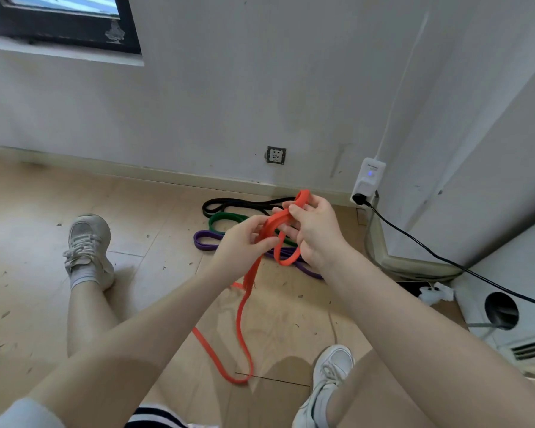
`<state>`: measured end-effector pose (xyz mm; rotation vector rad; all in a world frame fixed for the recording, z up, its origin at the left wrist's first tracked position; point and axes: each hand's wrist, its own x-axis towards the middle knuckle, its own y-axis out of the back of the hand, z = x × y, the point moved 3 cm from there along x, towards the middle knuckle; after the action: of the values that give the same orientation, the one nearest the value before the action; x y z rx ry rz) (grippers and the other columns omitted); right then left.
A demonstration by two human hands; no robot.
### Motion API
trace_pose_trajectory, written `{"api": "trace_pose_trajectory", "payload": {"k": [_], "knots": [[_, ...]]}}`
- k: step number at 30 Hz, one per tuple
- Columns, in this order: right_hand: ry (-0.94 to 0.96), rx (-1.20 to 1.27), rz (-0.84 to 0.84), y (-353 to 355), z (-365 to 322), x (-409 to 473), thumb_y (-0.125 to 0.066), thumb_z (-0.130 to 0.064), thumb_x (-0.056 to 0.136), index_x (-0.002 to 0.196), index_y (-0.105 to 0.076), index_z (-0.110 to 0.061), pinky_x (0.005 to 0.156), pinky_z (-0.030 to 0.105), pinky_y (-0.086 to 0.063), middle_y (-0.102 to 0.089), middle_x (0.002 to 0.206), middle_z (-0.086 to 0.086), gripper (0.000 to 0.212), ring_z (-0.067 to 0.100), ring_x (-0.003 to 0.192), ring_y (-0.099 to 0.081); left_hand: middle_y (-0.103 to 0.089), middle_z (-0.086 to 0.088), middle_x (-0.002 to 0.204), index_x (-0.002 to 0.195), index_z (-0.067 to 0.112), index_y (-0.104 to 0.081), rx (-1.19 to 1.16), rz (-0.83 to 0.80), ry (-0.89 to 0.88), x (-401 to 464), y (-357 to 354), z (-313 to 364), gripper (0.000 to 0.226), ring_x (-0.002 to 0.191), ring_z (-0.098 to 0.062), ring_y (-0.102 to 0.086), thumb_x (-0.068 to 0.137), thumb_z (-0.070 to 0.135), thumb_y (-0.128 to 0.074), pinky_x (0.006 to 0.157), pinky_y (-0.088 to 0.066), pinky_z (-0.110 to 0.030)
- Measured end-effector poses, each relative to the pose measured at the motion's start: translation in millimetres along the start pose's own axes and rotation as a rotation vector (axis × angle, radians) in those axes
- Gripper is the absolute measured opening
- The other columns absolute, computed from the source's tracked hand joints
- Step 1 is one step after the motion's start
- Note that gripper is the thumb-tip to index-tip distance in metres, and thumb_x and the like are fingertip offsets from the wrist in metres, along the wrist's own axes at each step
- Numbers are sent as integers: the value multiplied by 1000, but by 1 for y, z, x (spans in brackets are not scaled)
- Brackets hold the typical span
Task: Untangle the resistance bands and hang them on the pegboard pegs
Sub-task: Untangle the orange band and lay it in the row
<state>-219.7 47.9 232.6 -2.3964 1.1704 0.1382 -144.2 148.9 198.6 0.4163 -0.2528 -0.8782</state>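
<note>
On a wood-look floor (155, 211) beside a white wall, a seated person works at an orange resistance band (244, 304), both hands raised over outstretched legs. The left hand (244, 239) pinches the band where its strands cross, fingers curled round the flat rubber; the right hand (314, 230) grips the upper loop, thumb and fingers clamped on it, a small loop hanging below the palm. From the hands, the band's tail drops to the floor and curves back between the two white sneakers.

Pulled the wrong way, the crossing could likely cinch tighter rather than open; a stretched strand slipping from the pinch might snap back at the fingers. The trailing loop lies near the right sneaker (328, 381) and could catch on it.

Counted: four bands in all — one orange in hand, and one black band (244, 202), one green band (226, 218) and one purple band (204, 240) overlapping on the floor by the skirting. No pegboard is in view, so hanging looks some way off. One wall socket (275, 155) and one plugged-in white adapter (368, 179) sit behind.
</note>
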Motion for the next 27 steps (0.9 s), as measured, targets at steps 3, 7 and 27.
{"api": "trace_pose_trajectory", "payload": {"k": [3, 7, 27], "knots": [[-36, 127, 39, 4, -1, 3, -43, 3, 95, 138, -32, -10, 72, 38, -58, -59, 102, 14, 47, 28, 95, -66, -61, 12, 86, 110, 18, -61, 144, 15, -53, 2, 5, -7, 23, 77, 1, -59, 87, 23, -62, 71, -48, -13], [-28, 292, 94, 23, -10, 10, -43, 7, 93, 134, -35, -6, 64, 37, -58, -59, 98, 16, 43, 30, 85, -67, -61, 7, 87, 112, 16, -59, 205, -30, -94, 3, 14, -10, 24, 77, -5, -59, 89, 21, -59, 68, -47, -14], [564, -984, -200, -1, -54, -24, -52, 0, 83, 116, -46, -15, 84, 15, -42, -48, 121, 3, 37, 12, 105, -49, -65, 9, 84, 95, 17, -51, 395, -2, -416, 36, 43, 104, 17, 77, -4, -59, 86, 24, -64, 71, -43, -8]]}}
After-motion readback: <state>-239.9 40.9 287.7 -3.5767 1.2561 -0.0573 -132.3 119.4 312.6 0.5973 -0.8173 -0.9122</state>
